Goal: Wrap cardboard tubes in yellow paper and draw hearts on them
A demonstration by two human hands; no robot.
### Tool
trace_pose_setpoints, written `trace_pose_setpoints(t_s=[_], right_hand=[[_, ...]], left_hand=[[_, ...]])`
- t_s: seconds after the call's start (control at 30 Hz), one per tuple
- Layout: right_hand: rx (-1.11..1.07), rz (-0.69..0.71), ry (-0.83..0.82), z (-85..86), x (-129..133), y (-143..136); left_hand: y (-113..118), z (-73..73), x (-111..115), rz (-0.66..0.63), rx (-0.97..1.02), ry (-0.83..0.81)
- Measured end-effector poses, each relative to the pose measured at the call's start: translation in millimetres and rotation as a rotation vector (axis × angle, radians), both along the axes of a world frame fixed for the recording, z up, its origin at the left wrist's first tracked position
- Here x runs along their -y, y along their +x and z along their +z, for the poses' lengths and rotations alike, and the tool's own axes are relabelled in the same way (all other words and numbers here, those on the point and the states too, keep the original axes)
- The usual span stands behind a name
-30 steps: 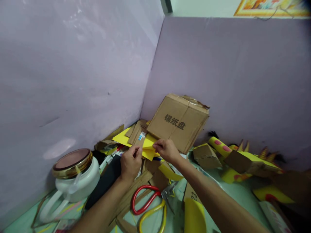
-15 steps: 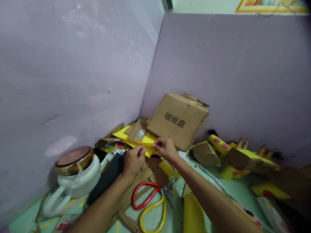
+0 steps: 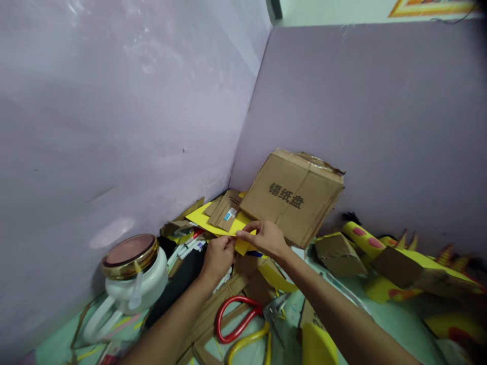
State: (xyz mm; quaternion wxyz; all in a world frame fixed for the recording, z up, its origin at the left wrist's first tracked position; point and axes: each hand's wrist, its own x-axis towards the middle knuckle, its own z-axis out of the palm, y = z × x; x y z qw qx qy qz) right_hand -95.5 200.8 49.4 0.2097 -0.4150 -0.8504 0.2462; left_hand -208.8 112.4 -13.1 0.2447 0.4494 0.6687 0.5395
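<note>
A piece of yellow paper (image 3: pixel 242 245) is pinched between my two hands. My left hand (image 3: pixel 219 258) is closed at its left side, fingers curled. From the right, my right hand (image 3: pixel 264 237) holds it with thumb and fingers. Behind them a larger yellow sheet (image 3: pixel 201 215) lies under small cardboard pieces (image 3: pixel 225 212). Scissors (image 3: pixel 243 324) with one red and one yellow handle lie below the hands.
A cardboard box (image 3: pixel 291 197) leans against the wall. At the left stands a white mug (image 3: pixel 135 291) with a gold-rimmed lid. Yellow-and-cardboard figures (image 3: pixel 399 263) lie at the right, and a curved yellow sheet (image 3: pixel 317 344) in front.
The view has shifted, so the scene sits further right and lower. My right hand's fingers have moved closer to my left hand, over the yellow paper.
</note>
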Motion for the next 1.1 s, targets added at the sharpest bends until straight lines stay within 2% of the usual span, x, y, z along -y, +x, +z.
trace_pose_setpoints(t_s=[0.13, 0.23, 0.43, 0.57, 0.67, 0.8, 1.1], right_hand=[[0.084, -0.024, 0.032, 5.7, 5.0, -9.3], [0.086, -0.026, -0.037, 3.6, -0.2, -13.1], [-0.045, 0.009, -0.376, -7.3, -15.0, -15.5], [-0.155, 0.021, -0.589, -7.9, -12.6, -15.8], [-0.208, 0.028, -0.688, -7.8, -11.6, -14.9], [-0.235, 0.027, -0.732, -13.0, -15.8, -13.4], [-0.208, 0.09, -0.681, -17.1, -19.1, -8.4]], left_hand=[[-1.1, 1.8, -0.3, -0.013, 0.059, -0.008], [-1.1, 2.4, 0.1, -0.024, 0.089, 0.002], [-1.4, 0.6, -1.7, -0.011, 0.156, -0.002], [-1.9, -2.8, -3.5, 0.002, 0.19, -0.011], [-1.8, -4.5, -4.1, 0.004, 0.23, -0.015], [-0.8, -3.3, -4.1, 0.002, 0.283, -0.016], [-2.0, -0.1, -6.5, 0.004, 0.323, -0.039]])
